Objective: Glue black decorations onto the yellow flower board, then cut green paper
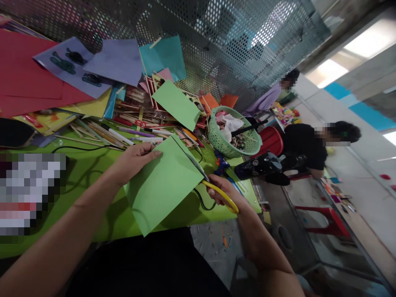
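My left hand [136,161] pinches the upper left edge of a light green sheet of paper [163,185], thumb on top. The sheet is tilted above the green table, its lower corner near my lap. My right hand [224,190] is closed round the yellow handles of a pair of scissors [221,194]. The metal blades lie along the sheet's upper right edge, with a narrow strip of paper beyond them. A second light green piece of paper [177,105] rests on the clutter behind.
A green plastic basket [235,150] with scraps stands right of the paper, near a blue glue gun [221,163] and a dark bottle [250,167]. Pens, sticks and coloured sheets crowd the table's back against a perforated metal panel [201,45]. Two other people sit at the right.
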{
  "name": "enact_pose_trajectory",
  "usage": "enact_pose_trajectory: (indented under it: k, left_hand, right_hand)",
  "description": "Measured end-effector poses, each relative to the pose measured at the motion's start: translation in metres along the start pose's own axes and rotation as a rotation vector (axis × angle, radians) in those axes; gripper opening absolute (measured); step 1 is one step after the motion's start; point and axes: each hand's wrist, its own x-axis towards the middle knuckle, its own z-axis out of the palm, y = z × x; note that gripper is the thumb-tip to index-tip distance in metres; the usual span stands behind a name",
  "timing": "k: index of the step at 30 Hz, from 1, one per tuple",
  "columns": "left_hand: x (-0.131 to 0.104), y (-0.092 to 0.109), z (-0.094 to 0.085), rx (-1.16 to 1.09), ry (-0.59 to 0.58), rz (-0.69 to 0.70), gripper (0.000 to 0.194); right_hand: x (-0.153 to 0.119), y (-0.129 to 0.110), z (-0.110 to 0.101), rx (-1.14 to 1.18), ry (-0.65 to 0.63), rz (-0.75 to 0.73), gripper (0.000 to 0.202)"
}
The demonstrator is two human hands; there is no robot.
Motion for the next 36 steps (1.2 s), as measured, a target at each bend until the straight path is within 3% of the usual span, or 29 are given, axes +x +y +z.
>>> enact_pose_trajectory:
  k: [8, 30, 36]
  left_hand:
    - [0.000, -0.001, 0.002, -0.001, -0.040, -0.033, 0.038]
    - [0.002, -0.006, 0.003, -0.093, -0.066, -0.082, 0.034]
    - [0.001, -0.003, 0.003, -0.141, -0.057, -0.116, 0.031]
  right_hand:
    - [0.002, -0.002, 0.004, -0.058, 0.013, -0.021, 0.065]
    - [0.006, 0.000, 0.011, 0.011, 0.087, 0.089, 0.039]
    - [0.005, 0.004, 0.005, 0.003, 0.044, -0.042, 0.070]
